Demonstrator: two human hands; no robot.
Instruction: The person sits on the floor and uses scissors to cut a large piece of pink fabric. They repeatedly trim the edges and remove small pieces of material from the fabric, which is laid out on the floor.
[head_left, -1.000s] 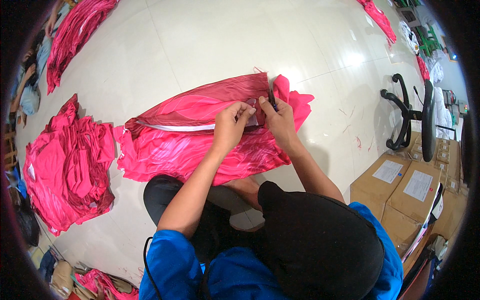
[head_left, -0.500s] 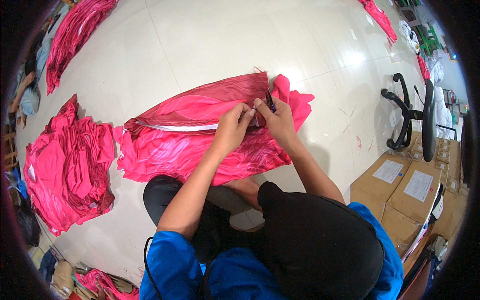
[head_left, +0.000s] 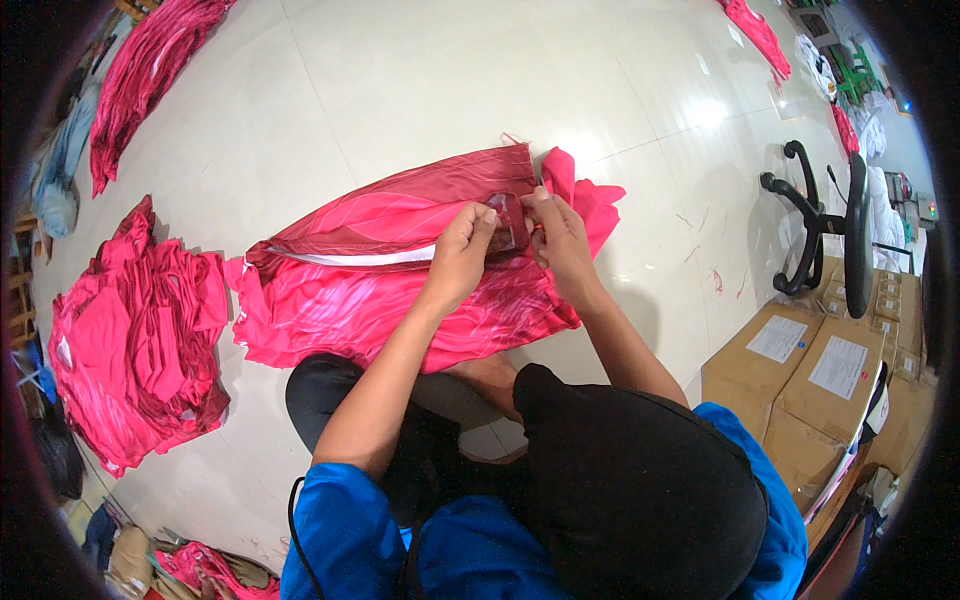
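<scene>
A pink and dark red garment (head_left: 380,270) with a white stripe lies spread on the pale tiled floor in front of me. My left hand (head_left: 462,245) and my right hand (head_left: 556,232) meet over its right part. Both pinch a small dark red fold of the cloth (head_left: 510,222) between thumb and fingers. A loose pink flap (head_left: 590,195) sticks out to the right of my hands. My black-clad knees and blue sleeves fill the lower part of the view.
A heap of pink garments (head_left: 130,340) lies at the left. Another long pile (head_left: 140,75) runs along the upper left. A black office chair (head_left: 830,230) stands at the right, with cardboard boxes (head_left: 810,380) below it. More pink cloth (head_left: 755,30) lies at the upper right.
My hands have stayed on the same spot of the garment. The fingers have shifted slightly and now lift a small dark fold between them.
</scene>
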